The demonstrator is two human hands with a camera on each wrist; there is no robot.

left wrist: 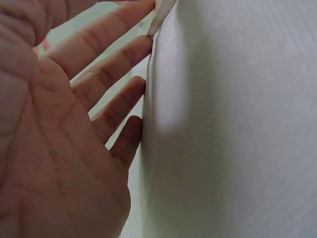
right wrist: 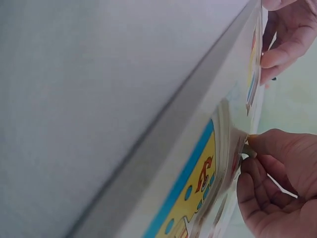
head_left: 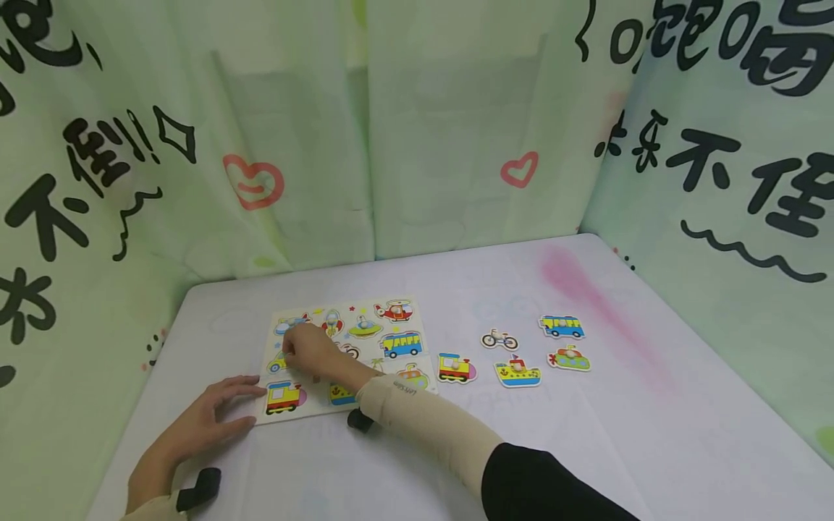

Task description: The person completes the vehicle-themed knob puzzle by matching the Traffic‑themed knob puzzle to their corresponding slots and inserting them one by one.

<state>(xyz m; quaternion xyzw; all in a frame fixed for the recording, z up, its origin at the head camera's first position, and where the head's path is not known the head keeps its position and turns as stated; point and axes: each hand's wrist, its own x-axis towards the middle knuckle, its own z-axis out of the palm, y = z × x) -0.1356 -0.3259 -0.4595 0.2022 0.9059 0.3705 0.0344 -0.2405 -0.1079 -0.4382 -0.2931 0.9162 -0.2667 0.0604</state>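
A flat puzzle board [head_left: 318,405] with pictures of vehicles lies on the white table. Over its left part is my right hand [head_left: 316,354]. In the right wrist view, thumb and fingertips pinch a small knob [right wrist: 249,150] close to the board's surface; the piece under it is mostly hidden. My left hand [head_left: 202,420] rests at the board's left edge with its fingers extended. The left wrist view shows these fingertips touching the board's edge [left wrist: 159,17]. The forearm covers part of the board's middle and lower right.
Right of the board lie loose puzzle pieces: a train [head_left: 457,368], a bicycle [head_left: 499,340], a ship [head_left: 517,373], a bus [head_left: 562,327] and a submarine [head_left: 570,359]. Printed curtains [head_left: 443,145] stand around the table's back and sides.
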